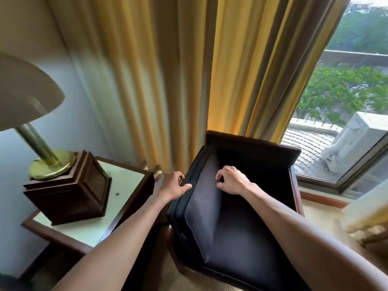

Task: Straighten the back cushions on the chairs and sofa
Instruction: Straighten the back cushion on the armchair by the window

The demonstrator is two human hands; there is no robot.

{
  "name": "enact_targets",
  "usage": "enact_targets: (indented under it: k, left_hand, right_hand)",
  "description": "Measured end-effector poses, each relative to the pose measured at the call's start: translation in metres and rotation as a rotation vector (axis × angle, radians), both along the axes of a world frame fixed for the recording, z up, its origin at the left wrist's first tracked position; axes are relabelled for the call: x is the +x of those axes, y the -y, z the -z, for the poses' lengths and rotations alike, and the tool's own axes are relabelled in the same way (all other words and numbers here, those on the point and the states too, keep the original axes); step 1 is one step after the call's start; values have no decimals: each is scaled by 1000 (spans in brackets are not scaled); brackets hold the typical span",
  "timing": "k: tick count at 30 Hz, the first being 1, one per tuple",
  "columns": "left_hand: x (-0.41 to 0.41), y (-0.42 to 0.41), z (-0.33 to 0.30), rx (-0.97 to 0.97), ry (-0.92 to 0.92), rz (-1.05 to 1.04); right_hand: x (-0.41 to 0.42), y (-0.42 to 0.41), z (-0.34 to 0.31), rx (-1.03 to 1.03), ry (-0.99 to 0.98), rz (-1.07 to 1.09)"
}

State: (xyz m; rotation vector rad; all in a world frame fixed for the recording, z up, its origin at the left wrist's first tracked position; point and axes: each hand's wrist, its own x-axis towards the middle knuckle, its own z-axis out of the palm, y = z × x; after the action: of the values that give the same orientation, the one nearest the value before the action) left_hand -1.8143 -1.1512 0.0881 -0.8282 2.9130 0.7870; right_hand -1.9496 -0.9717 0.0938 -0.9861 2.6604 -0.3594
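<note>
Lamp shade (25, 93) blurred & cut off at left edge, chair (252, 206) bottom out of frame

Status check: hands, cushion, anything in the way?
Left hand pinching the back cushion outer edge. Right hand clawed on its face. Cushion leaning in the chair, not yet squared. Side table close left, nothing blocking.
</note>
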Motion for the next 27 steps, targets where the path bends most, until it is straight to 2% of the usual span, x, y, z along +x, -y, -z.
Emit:
enact_targets:
  k: [8, 13, 18, 22, 25, 27]
  left_hand:
    - [-28, 18, 99, 76, 285, -68]
    - [-46, 27, 140, 126, 405, -135]
    - [-50, 14, 165, 195, 381, -233]
    - [-57, 6, 173, 171, 339, -262]
    - [-61, -2, 166, 153, 325, -234]
    - [-73, -6, 149, 130, 322, -197]
  right_hand:
    - [-45, 50, 81, 127, 99, -170]
    - [-68, 92, 123, 228, 22, -336]
    - [-93, 125, 155, 435, -164, -627]
    - [-102, 149, 171, 546, -210, -802]
    - [-105, 143, 173, 580, -157, -920]
    - [-120, 130, 161, 487, -34, -889]
